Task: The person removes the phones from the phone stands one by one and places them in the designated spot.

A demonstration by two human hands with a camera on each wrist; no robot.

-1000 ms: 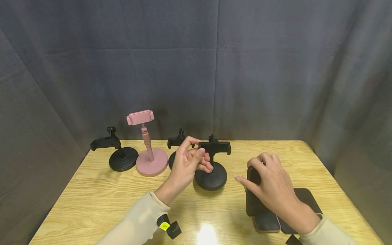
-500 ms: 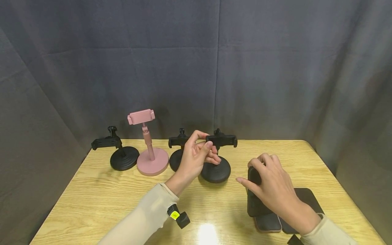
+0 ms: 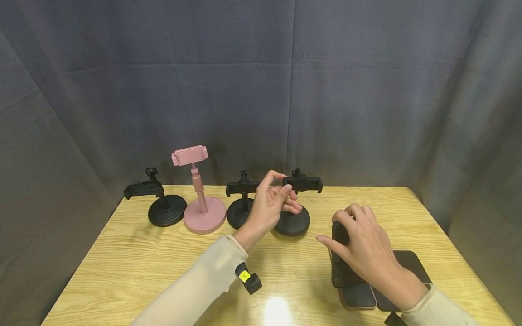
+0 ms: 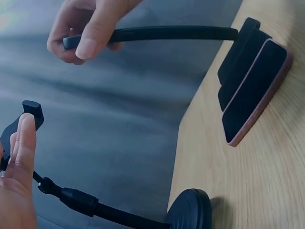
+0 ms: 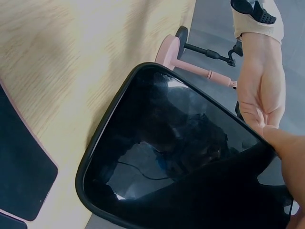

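In the head view, my left hand pinches the left end of a black phone stand's clamp between thumb and fingers. That phone stand has a round base, partly hidden behind my fingers. At the right, my right hand grips the top of a black phone held upright on the table side. The left wrist view shows this phone edge-on, thumb on one face and fingers on the other. Its glossy dark screen fills much of the right wrist view.
A pink-rimmed phone and a larger black device lie flat beside the right hand. Along the back left stand a black phone stand, a pink phone stand and another black phone stand. A grey curtain hangs behind.
My left hand has moved the black phone stand to the right and toward the back of the table. My right hand and its phone have stayed almost still.
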